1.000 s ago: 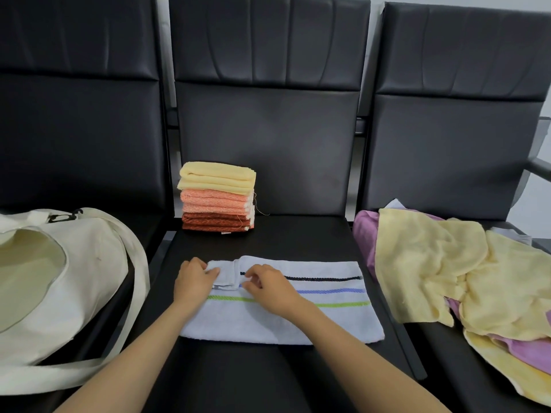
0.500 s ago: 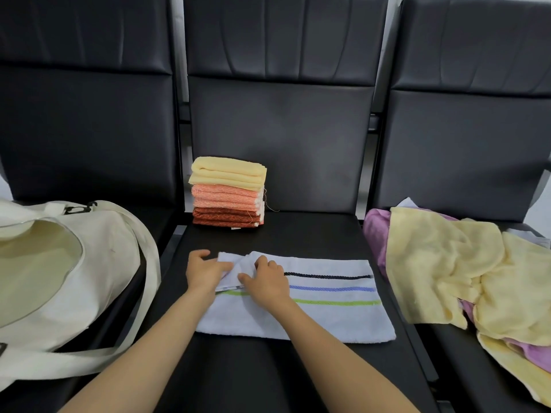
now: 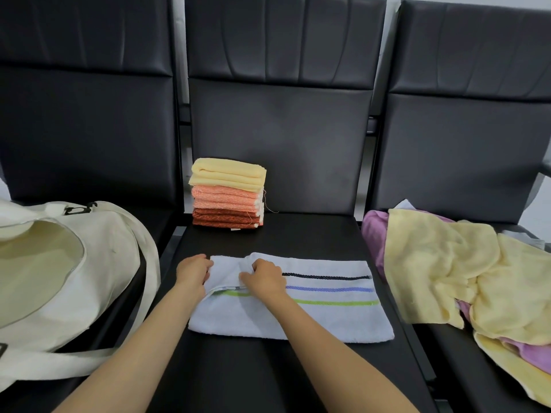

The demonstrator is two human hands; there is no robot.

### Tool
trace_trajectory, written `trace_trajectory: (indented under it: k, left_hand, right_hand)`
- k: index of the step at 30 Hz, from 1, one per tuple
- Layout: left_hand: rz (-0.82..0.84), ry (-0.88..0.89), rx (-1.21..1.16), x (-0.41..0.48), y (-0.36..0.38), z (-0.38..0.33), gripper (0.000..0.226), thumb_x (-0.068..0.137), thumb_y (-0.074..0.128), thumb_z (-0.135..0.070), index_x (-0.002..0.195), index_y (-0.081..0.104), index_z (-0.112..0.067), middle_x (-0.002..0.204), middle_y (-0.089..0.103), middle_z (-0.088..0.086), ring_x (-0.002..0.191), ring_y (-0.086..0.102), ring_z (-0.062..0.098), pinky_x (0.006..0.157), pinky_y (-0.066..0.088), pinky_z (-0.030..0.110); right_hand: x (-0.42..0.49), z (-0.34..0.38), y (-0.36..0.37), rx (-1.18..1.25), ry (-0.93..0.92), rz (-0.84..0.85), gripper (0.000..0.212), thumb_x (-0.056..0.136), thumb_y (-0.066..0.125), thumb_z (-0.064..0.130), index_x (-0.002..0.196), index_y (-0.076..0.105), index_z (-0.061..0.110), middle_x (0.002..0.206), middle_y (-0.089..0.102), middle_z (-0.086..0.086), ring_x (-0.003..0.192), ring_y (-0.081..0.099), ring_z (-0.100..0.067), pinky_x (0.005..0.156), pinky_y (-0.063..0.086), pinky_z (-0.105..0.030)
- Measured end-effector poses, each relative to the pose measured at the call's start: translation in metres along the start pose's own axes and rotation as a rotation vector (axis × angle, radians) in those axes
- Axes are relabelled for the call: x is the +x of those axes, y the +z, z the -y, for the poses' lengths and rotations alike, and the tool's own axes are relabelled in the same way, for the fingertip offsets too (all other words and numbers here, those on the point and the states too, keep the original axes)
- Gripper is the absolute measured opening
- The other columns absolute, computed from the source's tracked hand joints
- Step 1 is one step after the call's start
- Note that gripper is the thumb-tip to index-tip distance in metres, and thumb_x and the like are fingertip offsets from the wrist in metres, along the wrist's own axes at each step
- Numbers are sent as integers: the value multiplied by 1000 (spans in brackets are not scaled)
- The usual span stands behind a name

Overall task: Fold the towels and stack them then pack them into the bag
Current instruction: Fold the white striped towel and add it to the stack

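A white towel (image 3: 313, 317) with black, blue and green stripes lies flat on the middle black seat. My left hand (image 3: 193, 271) grips its far-left corner. My right hand (image 3: 264, 277) pinches the raised flap of that same left end, just right of the left hand. Behind them, against the seat back, stands a stack of folded towels (image 3: 228, 193): yellow on top, salmon in the middle, rust-red at the bottom. A cream canvas bag (image 3: 89, 263) lies open on the left seat, its mouth facing me.
A loose heap of yellow and purple towels (image 3: 465, 272) covers the right seat. The bag's strap (image 3: 149, 293) hangs over the gap between left and middle seats. Black seat backs (image 3: 280, 129) rise behind everything.
Both hands have drawn the towel's left end up and over, so the flap now covers the left part of the stripes. The view shifted slightly.
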State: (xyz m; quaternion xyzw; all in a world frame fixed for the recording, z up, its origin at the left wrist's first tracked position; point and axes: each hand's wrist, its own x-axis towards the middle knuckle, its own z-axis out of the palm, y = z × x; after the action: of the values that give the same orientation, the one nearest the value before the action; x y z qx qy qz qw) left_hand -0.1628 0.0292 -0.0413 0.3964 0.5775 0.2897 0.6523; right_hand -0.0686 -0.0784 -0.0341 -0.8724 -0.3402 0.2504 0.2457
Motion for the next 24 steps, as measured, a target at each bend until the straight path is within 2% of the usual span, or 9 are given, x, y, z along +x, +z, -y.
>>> trace_trajectory:
  k: [2, 4, 5, 8, 12, 14, 17, 20, 24]
  left_hand:
    - [22, 21, 234, 1, 0, -3, 10, 92, 51, -4, 87, 58, -7, 94, 59, 21, 78, 54, 27, 69, 45, 33]
    - [45, 86, 418, 2, 0, -3, 27, 96, 48, -19, 107, 62, 2, 105, 63, 25, 86, 61, 31, 73, 48, 35]
    - [34, 115, 497, 3, -1, -4, 41, 98, 44, -31, 120, 57, 2, 114, 62, 23, 95, 62, 32, 78, 48, 36]
    - [37, 185, 800, -1, -3, -5, 68, 95, 41, -55, 133, 48, 2, 126, 58, 18, 108, 58, 30, 84, 46, 36]
    - [129, 237, 1196, -11, -4, -2, 46, 83, 69, -41, 109, 53, -7, 103, 58, 7, 87, 56, 19, 69, 44, 28]
    - [170, 279, 1183, -11, -6, -1, 32, 85, 67, -37, 96, 56, -9, 97, 61, 6, 86, 59, 20, 68, 44, 28]
    - [212, 393, 1022, -8, -10, -1, 24, 94, 54, -34, 93, 59, -11, 94, 62, 6, 88, 59, 22, 71, 42, 33]
    - [203, 515, 854, -12, -13, -2, 26, 98, 48, -27, 80, 50, -9, 79, 57, 8, 77, 55, 26, 64, 35, 34]
    - [208, 575, 693, -27, -11, -19, 25, 97, 49, -27, 90, 59, -5, 87, 64, 13, 83, 60, 26, 65, 39, 32]
  right_hand:
    - [-4, 12, -8, 408, 10, 121, 26, 97, 47, 35, 86, 62, 17, 84, 59, 1, 81, 54, -16, 76, 44, -28]
    - [-10, 22, -18, 701, 14, 265, 29, 101, 41, 32, 108, 64, 16, 90, 67, 4, 75, 57, -9, 75, 45, -25]
    - [-11, 23, -22, 689, -18, 281, 31, 101, 39, 30, 117, 61, 14, 96, 69, 3, 79, 58, -9, 80, 47, -27]
    - [-15, 7, -27, 237, -147, 166, 35, 101, 39, 23, 124, 60, 8, 120, 65, -7, 105, 59, -20, 96, 45, -35]
    - [-26, -38, -41, -244, -304, 129, 42, 99, 46, 34, 138, 49, 19, 143, 47, -7, 132, 41, -25, 109, 35, -40]
    - [-33, -63, -53, -428, -316, 156, 56, 96, 47, 45, 148, 32, 28, 156, 27, -2, 146, 16, -24, 118, 14, -48]
    - [-48, -94, -71, -572, -228, 208, 77, 89, 43, 65, 151, 7, 41, 162, -5, 4, 148, -14, -21, 115, -6, -59]
    - [-58, -112, -76, -598, -155, 253, 102, 63, 15, 91, 150, -7, 43, 160, -19, 5, 146, -21, -20, 113, -8, -62]
    - [-54, -112, -58, -579, -194, 211, 109, 51, -4, 89, 149, -15, 43, 158, -26, 4, 144, -27, -21, 111, -15, -63]
